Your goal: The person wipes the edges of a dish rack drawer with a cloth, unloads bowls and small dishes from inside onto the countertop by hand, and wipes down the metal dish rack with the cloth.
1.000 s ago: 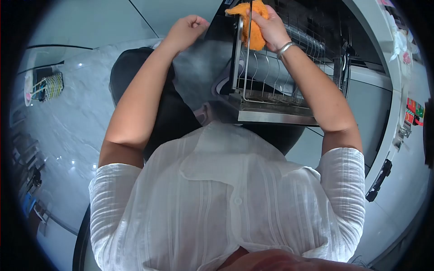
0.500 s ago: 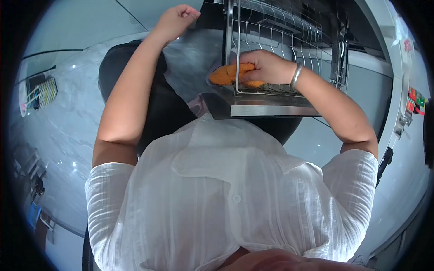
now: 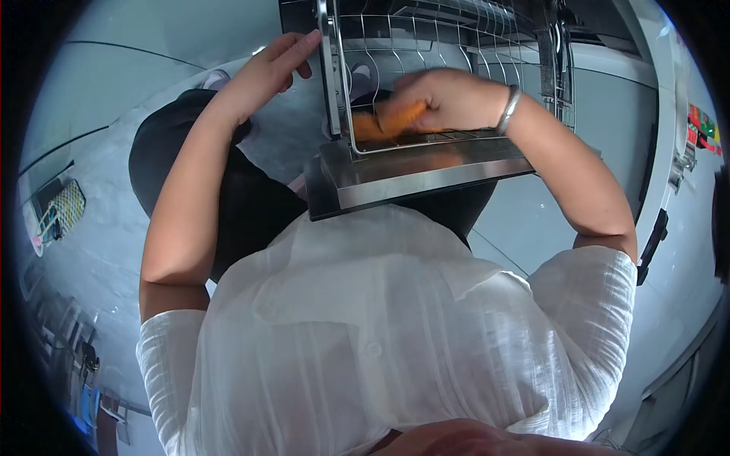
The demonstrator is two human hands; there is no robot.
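An orange cloth (image 3: 380, 125), smeared by motion, is held in my right hand (image 3: 449, 100) inside the pulled-out wire rack (image 3: 456, 45). The hand is low in the rack, just above its metal front panel (image 3: 433, 171), and wears a silver bangle (image 3: 509, 110) at the wrist. My left hand (image 3: 275, 68) holds nothing. Its fingers are stretched out, with the fingertips at the rack's left side rail (image 3: 330, 68); whether they touch it I cannot tell.
Beyond the rack is the dark cabinet interior (image 3: 608, 38). My legs (image 3: 175, 137) are below and to the left of the rack. A patterned basket (image 3: 65, 209) stands on the floor (image 3: 99, 266) at far left. Red and green packets (image 3: 703, 129) are at far right.
My right hand has lowered the cloth from the rack's upper left into its lower part. The left hand has opened and come to the side rail. In view, the rack has shifted left.
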